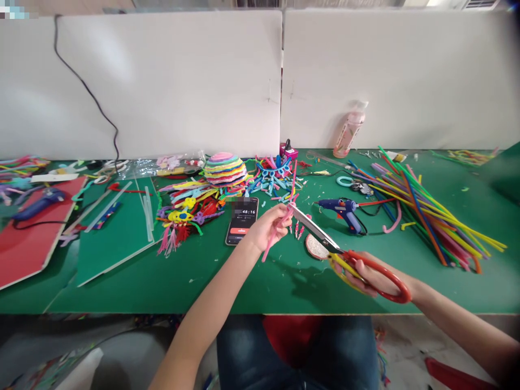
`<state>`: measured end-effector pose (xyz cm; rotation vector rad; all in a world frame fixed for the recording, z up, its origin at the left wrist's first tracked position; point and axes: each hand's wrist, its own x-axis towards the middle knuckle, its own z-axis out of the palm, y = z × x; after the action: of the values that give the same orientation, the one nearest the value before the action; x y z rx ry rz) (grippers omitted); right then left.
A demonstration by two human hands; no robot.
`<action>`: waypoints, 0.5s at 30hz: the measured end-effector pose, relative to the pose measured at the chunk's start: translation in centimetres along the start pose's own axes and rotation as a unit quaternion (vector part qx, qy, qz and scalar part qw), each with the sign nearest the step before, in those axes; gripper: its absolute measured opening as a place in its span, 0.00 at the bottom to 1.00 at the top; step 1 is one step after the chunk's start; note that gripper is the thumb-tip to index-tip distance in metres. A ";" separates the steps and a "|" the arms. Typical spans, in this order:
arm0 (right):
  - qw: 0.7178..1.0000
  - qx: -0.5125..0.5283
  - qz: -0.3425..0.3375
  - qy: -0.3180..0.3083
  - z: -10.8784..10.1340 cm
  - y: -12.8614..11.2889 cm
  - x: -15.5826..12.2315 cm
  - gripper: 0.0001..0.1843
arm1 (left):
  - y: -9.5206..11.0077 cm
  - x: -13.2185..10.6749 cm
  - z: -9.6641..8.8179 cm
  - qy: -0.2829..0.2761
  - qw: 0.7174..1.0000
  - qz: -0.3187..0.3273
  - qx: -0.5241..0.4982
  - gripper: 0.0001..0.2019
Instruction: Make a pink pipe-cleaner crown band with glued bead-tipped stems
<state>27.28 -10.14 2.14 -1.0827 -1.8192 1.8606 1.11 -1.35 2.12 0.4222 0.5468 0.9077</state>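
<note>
Pinched in my left hand (pixel 273 226) is a pink pipe cleaner (pixel 267 250), with one end hanging below the fingers and another reaching up past them. My right hand (pixel 371 273) grips a pair of scissors (pixel 327 238) with one red and one yellow handle. The blade tips point left and meet the pink pipe cleaner at my left fingertips; whether the blades are parted there I cannot make out. Small pink twisted pieces (pixel 299 229) and a round glittery disc (pixel 316 246) lie on the table under the blades.
A phone (pixel 241 222) lies left of my hands. Behind it are a striped dome (pixel 225 172) and colourful pipe-cleaner pieces (pixel 182 214). To the right are a blue glue gun (pixel 343 211), a pile of pipe cleaners (pixel 434 211) and a leaning bottle (pixel 349 132). Another glue gun (pixel 40 205) rests left.
</note>
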 end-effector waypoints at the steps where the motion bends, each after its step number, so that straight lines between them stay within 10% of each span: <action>1: 1.000 0.003 0.012 0.011 0.1 0.0 0.0 0.29 | 0.0 0.0 -0.1 -0.001 1.000 -0.001 0.001 0.06; 15: 0.987 -0.042 0.053 0.149 0.9 1.2 0.4 0.30 | 0.2 0.6 -0.5 0.054 0.998 0.028 0.026 0.09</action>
<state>26.69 -10.65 0.77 -1.4261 -1.7079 1.5858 0.95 -0.67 1.65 0.4382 0.6606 0.9752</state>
